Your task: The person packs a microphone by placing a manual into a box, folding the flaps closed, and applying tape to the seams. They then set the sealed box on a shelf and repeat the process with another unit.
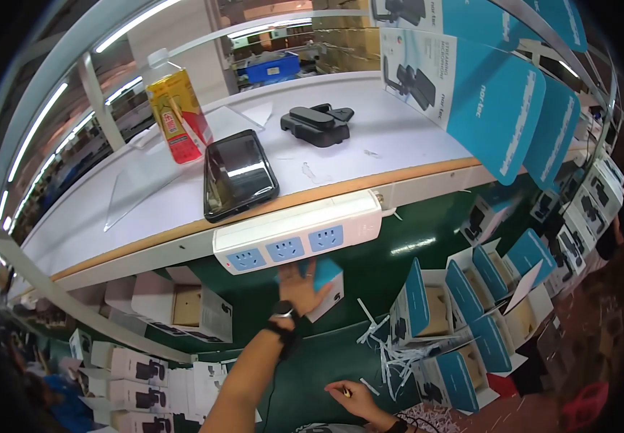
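Note:
My left hand, with a dark watch on its wrist, reaches under the shelf. Its fingers are spread over the teal top of a white carton, and the shelf's power strip stands just above. Lower down, my right hand is closed over the green work surface. A small dark and yellow piece shows between its fingers, too small to name. White paper strips lie in a heap to the right of that hand. A thin dark cable hangs near my left forearm.
On the shelf are a phone, a black clip-like part and a bottle. A white power strip runs along its front edge. Open teal-lined cartons stand at the right, more cartons at the left.

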`<action>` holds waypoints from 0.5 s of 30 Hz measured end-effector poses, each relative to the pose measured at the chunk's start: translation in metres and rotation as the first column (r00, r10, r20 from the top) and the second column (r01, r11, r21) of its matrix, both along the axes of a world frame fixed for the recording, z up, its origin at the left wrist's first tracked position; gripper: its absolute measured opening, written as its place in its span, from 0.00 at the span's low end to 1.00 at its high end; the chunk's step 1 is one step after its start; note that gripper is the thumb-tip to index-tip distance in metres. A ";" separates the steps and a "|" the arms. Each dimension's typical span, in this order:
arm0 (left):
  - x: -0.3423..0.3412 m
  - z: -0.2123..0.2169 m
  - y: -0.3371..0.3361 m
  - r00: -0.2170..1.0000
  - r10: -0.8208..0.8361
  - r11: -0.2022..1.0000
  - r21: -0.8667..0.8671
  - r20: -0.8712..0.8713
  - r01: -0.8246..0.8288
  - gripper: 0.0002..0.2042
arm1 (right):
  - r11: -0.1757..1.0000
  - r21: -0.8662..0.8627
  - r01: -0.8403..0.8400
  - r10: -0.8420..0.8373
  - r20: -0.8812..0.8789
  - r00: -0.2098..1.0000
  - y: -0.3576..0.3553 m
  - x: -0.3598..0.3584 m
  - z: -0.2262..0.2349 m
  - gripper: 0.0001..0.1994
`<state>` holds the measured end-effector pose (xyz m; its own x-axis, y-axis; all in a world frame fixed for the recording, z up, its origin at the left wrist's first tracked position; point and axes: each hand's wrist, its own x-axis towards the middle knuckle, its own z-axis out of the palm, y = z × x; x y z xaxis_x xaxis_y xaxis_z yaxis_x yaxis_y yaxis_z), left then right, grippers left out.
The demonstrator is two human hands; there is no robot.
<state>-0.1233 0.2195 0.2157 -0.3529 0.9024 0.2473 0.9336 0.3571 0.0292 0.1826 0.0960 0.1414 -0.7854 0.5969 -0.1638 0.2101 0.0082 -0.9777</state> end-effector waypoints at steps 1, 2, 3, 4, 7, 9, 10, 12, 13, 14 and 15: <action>-0.001 -0.010 0.014 1.000 0.024 1.000 0.004 -0.001 -0.024 0.44 | 1.000 0.004 -0.024 0.024 -0.001 1.000 0.003 0.002 0.002 0.12; -0.006 -0.016 0.022 0.997 0.030 1.000 0.002 0.064 -0.030 0.43 | 0.995 -0.096 0.037 -0.044 -0.069 0.997 0.007 0.002 0.005 0.13; -0.006 -0.020 0.024 0.990 0.032 0.999 -0.008 0.136 -0.032 0.42 | 0.973 -0.209 0.095 -0.121 -0.118 0.986 0.004 0.005 0.006 0.14; -0.010 -0.016 0.025 0.992 0.023 0.999 -0.031 0.124 -0.019 0.42 | 0.936 -0.324 0.140 -0.199 -0.156 0.968 0.000 0.006 0.007 0.16; -0.053 -0.018 -0.016 0.966 -0.035 0.999 0.020 0.257 0.031 0.42 | 0.862 -0.475 0.175 -0.280 -0.158 0.947 -0.013 -0.008 -0.007 0.18; -0.064 0.003 -0.066 0.975 -0.018 0.998 -0.049 0.220 0.030 0.42 | 0.867 -0.472 0.158 -0.241 -0.121 0.963 -0.035 -0.007 -0.009 0.18; -0.063 0.027 -0.093 0.983 -0.043 0.993 -0.100 0.177 0.061 0.43 | 0.876 -0.452 0.167 -0.234 -0.096 0.968 -0.043 -0.006 -0.007 0.17; -0.073 0.074 -0.162 0.999 0.018 0.991 -0.130 0.043 -0.012 0.44 | 0.890 -0.431 0.153 -0.203 -0.074 0.976 -0.055 -0.006 -0.009 0.17; -0.090 0.089 -0.202 0.996 0.083 0.991 -0.104 -0.040 -0.087 0.44 | 0.886 -0.451 0.105 -0.143 -0.051 0.988 -0.059 -0.005 -0.011 0.17; -0.121 0.086 -0.255 0.989 0.114 0.992 -0.052 -0.096 -0.119 0.39 | 0.883 -0.468 0.033 -0.057 -0.037 0.998 -0.065 -0.007 -0.012 0.16; -0.149 0.078 -0.304 0.977 0.149 0.989 0.002 -0.153 -0.151 0.34 | 0.874 -0.484 -0.040 0.032 -0.024 0.999 -0.073 -0.011 -0.012 0.16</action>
<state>-0.2727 -0.0845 0.2936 -0.4437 0.8446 0.2998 0.8626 0.4932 -0.1129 0.1713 0.0232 0.1294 -0.8094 0.4171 -0.4133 0.2040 -0.4603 -0.8640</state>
